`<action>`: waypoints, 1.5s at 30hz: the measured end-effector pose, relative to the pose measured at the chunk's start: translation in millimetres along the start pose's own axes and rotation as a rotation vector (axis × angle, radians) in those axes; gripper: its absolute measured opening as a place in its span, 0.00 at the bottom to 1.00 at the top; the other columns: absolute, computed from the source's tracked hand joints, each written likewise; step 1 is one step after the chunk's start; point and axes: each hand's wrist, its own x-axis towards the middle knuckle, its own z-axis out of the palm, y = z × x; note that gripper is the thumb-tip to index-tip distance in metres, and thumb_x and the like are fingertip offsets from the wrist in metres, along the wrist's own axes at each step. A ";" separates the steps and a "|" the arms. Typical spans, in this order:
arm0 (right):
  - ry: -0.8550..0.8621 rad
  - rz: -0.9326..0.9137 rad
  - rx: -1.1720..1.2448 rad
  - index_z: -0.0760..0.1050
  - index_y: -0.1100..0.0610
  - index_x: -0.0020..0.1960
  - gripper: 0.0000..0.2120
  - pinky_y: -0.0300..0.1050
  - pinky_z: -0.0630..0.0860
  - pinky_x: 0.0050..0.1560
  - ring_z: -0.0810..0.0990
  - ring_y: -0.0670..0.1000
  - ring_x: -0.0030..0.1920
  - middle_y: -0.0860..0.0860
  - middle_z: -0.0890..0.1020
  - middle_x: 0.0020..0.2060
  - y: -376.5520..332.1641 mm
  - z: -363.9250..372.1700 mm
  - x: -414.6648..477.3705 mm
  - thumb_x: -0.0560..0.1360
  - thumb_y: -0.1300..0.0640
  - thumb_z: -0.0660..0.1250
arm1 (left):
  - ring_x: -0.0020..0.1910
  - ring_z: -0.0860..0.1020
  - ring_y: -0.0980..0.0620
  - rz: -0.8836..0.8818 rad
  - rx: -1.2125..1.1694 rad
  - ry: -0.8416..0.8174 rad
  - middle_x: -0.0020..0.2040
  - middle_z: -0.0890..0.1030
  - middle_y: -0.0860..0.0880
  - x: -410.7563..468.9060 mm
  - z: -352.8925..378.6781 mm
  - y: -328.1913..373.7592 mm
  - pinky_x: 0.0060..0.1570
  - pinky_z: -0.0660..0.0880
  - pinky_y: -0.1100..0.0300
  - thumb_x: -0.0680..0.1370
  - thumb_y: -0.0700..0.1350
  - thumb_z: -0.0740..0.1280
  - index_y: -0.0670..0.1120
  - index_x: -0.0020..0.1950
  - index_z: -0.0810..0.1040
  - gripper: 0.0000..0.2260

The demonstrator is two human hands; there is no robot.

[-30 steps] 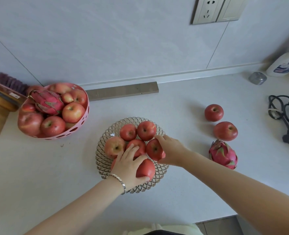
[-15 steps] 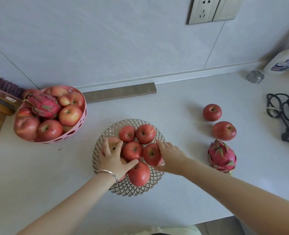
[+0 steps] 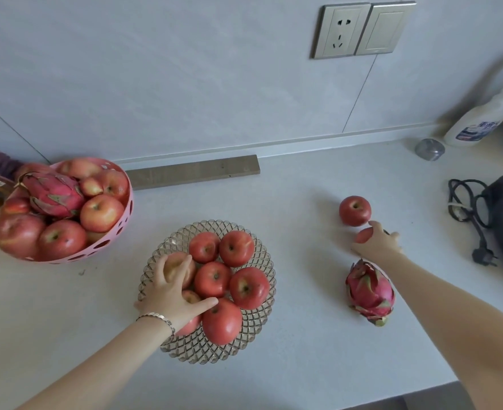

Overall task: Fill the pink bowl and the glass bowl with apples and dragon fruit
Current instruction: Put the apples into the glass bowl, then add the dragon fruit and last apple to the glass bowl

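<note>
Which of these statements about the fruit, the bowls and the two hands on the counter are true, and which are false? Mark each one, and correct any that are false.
1. The right hand covers an apple lying on the counter. True.
2. The pink bowl holds only apples. False: a dragon fruit lies on top of its apples.
3. The left hand rests on apples in the glass bowl. True.
4. The glass bowl already holds a dragon fruit. False: only apples show in it; the loose dragon fruit lies on the counter.
5. The free apple sits beyond the right hand, nearer the wall. True.
6. The pink bowl stands right of the glass bowl. False: it stands left.
</note>
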 end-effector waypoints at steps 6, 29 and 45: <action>0.058 -0.147 0.121 0.66 0.48 0.65 0.29 0.53 0.75 0.52 0.73 0.64 0.54 0.57 0.67 0.52 -11.1 -4.9 -26.1 0.66 0.53 0.70 | 0.69 0.64 0.44 -0.013 0.054 0.022 0.74 0.42 0.53 -6.7 -4.0 6.1 0.65 0.67 0.44 0.58 0.71 0.69 0.65 0.72 0.53 0.46; -0.579 -0.472 0.455 0.69 0.55 0.64 0.18 0.48 0.76 0.55 0.79 0.51 0.46 0.54 0.80 0.49 -114.1 26.6 -186.1 0.76 0.54 0.64 | 0.58 0.72 0.40 0.270 0.036 0.173 0.65 0.67 0.47 1.0 -60.5 46.2 0.57 0.72 0.50 0.65 0.53 0.74 0.56 0.69 0.61 0.36; -0.110 -0.457 0.187 0.75 0.54 0.60 0.15 0.46 0.65 0.66 0.71 0.54 0.62 0.53 0.74 0.61 -19.5 7.4 -137.5 0.74 0.57 0.65 | 0.63 0.71 0.40 0.244 0.254 0.026 0.69 0.61 0.45 31.9 -46.0 58.3 0.60 0.71 0.48 0.71 0.63 0.64 0.58 0.72 0.52 0.34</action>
